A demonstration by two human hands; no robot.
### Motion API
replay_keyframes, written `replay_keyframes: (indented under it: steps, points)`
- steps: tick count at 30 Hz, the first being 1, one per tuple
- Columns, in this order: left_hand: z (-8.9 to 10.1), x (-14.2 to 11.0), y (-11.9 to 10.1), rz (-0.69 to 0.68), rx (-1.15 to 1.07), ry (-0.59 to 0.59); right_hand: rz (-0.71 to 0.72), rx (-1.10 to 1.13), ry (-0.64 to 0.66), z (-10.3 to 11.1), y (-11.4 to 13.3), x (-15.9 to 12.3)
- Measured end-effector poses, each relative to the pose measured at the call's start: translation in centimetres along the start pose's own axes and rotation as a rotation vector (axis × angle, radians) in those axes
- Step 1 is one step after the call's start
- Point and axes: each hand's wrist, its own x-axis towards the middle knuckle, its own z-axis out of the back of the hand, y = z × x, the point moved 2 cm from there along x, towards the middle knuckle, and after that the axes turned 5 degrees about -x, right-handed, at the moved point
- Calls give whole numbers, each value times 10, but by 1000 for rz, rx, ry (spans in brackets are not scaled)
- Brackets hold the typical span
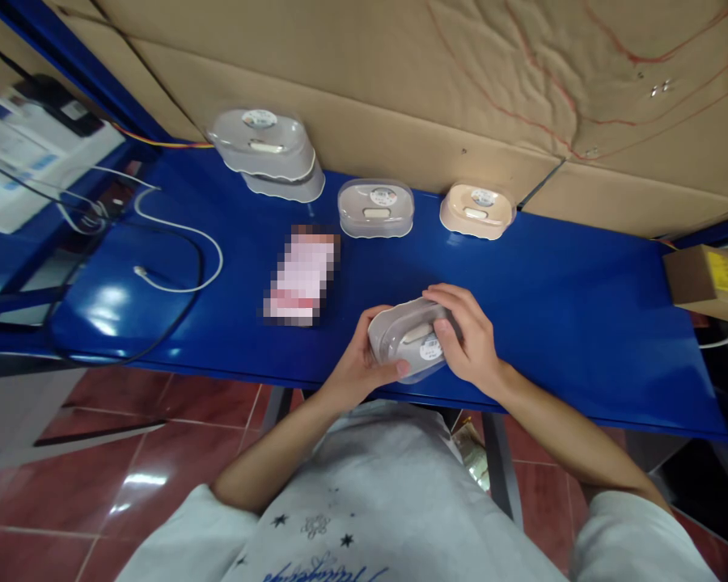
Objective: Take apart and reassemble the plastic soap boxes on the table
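Between both hands, over the front edge of the blue table, a grey oval box (391, 349) with a clear lid and a round sticker is held tilted. My left hand (364, 360) grips its left end, thumb across the lid. My right hand (470, 335) wraps round the right end, fingers over the far side and thumb on top. Farther back on the table stand a similar grey box (376, 210) and a peach box (478, 212). At the back left, two grey boxes (264, 145) are stacked.
A pixelated pink flat item (302, 275) lies on the blue table (582, 323) left of the hands. A white cable (218, 250) and a black cable (175, 323) loop at the left. Brown cardboard (370, 97) lines the back; a cardboard box (704, 283) is at right.
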Motion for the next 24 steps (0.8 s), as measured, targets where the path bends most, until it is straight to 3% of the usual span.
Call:
replay_keyframes:
  steps: [11, 20, 24]
  points:
    - [-3, -1, -1, 66, -49, 0, 156, -118, -56, -7, 2, -5]
    - [-8, -2, -5, 19, 31, 2, 63, -169, -53, -8, 12, -5]
    - [-7, -4, -3, 62, -3, 16, 286, -301, 13, -10, 14, -6]
